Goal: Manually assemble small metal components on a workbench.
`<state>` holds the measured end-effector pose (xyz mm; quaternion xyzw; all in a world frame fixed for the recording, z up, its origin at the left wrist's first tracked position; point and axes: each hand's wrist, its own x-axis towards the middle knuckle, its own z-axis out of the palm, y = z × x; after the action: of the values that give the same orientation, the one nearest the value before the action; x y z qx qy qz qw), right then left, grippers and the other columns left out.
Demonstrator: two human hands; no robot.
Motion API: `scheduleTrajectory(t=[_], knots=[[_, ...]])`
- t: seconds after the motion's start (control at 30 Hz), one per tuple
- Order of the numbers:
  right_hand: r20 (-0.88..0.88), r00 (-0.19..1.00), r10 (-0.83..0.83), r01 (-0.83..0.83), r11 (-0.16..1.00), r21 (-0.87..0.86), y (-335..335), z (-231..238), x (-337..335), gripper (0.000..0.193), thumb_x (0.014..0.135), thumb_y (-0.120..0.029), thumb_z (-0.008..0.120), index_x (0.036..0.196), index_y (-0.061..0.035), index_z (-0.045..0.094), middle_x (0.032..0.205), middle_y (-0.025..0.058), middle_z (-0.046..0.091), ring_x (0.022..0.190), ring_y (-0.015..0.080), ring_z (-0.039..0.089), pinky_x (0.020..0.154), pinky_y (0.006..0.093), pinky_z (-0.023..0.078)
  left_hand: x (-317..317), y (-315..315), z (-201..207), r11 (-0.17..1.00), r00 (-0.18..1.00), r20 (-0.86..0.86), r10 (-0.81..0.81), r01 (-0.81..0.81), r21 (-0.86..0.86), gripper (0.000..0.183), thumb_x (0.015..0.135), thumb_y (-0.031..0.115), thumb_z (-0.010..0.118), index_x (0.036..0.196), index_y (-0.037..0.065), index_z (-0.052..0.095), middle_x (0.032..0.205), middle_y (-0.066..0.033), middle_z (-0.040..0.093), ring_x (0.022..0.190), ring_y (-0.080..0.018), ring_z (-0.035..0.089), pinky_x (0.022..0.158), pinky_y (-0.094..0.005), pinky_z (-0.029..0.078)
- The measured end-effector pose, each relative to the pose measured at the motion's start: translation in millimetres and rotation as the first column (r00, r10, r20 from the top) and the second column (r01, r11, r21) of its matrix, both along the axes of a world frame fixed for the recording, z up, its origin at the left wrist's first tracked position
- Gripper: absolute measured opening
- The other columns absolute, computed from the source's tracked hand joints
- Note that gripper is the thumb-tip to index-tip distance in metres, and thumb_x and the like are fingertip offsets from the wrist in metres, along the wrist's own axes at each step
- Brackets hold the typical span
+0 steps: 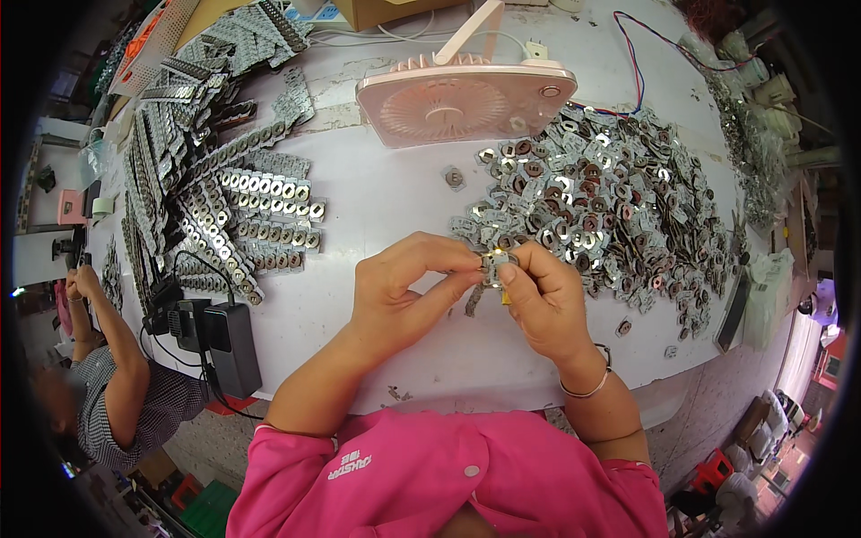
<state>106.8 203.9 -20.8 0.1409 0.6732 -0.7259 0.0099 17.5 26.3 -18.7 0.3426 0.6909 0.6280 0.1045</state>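
Observation:
Over the near middle of the table, my two hands meet at a small silvery metal piece (491, 262). My left hand (399, 285) pinches its left side between thumb and forefinger. On the other side, my right hand (549, 305) grips it with the thumb laid across the front. A bit of yellow (506, 297) shows under the right thumb; what it belongs to is hidden. Just beyond the right hand spreads a heap of loose small metal pieces (601, 202) with round, partly coppery centres. One loose piece (454, 177) lies apart, left of the heap.
Strips of similar metal pieces (269, 193) are stacked along the left. A pink fan (448, 108) stands beyond my hands. A dark grey box with cables (233, 345) sits at the near left edge. Another person (126, 377) works at the far left. Clear plastic bags (769, 291) hang at right.

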Motion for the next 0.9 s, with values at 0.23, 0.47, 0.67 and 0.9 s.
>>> scheduleTrajectory(t=[0.23, 0.47, 0.67, 0.9], knots=[[0.035, 0.998, -0.045, 0.050, 0.983, -0.175, -5.0, 7.7, -0.6, 0.018, 0.099, -0.017, 0.058, 0.086, -0.0044, 0.058, 0.065, -0.0048, 0.051, 0.051, 0.0008, 0.047, 0.044, 0.0188, 0.036, -0.3, -0.5, -7.4, 0.993, 0.993, 0.072, 0.091, -0.096, 0.074, 0.024, 0.079, -0.016, 0.070, 0.099, -0.003, 0.067, 0.099, -0.0154, 0.068, 0.091, -0.0197, 0.068, 0.079, -0.0297, 0.057], [0.071, 0.992, -0.101, 0.116, 0.963, -0.243, -6.1, 9.9, -2.4, 0.018, 0.099, -0.017, 0.059, 0.087, -0.0041, 0.058, 0.065, -0.0043, 0.052, 0.050, 0.0025, 0.050, 0.043, 0.0189, 0.039, 3.4, 3.0, -4.6, 0.999, 0.999, -0.054, -0.004, 0.006, 0.032, 0.024, 0.080, -0.015, 0.070, 0.099, -0.002, 0.068, 0.101, -0.0149, 0.068, 0.091, -0.0204, 0.068, 0.079, -0.0296, 0.058], [-0.046, 0.996, -0.072, 0.083, 0.943, 0.324, 8.2, 8.1, -7.0, 0.014, 0.095, -0.014, 0.063, 0.088, -0.0021, 0.063, 0.069, 0.0007, 0.059, 0.053, 0.0071, 0.054, 0.049, 0.0262, 0.043, 0.0, 6.1, -12.8, 0.996, 0.962, 0.272, 0.013, -0.035, 0.077, 0.022, 0.087, -0.007, 0.067, 0.109, -0.002, 0.066, 0.104, -0.0117, 0.066, 0.092, -0.0191, 0.066, 0.084, -0.0314, 0.057], [-0.105, 0.993, 0.052, 0.001, 0.893, 0.449, 13.1, 9.1, -6.6, 0.016, 0.092, -0.015, 0.067, 0.094, 0.0005, 0.068, 0.068, 0.0062, 0.064, 0.060, 0.0122, 0.059, 0.058, 0.0292, 0.047, -2.9, 4.6, -6.4, 0.996, 0.810, 0.586, 0.020, -0.066, 0.057, 0.019, 0.088, 0.004, 0.071, 0.107, 0.000, 0.067, 0.099, -0.0064, 0.068, 0.081, -0.0095, 0.065, 0.074, -0.0221, 0.052]])
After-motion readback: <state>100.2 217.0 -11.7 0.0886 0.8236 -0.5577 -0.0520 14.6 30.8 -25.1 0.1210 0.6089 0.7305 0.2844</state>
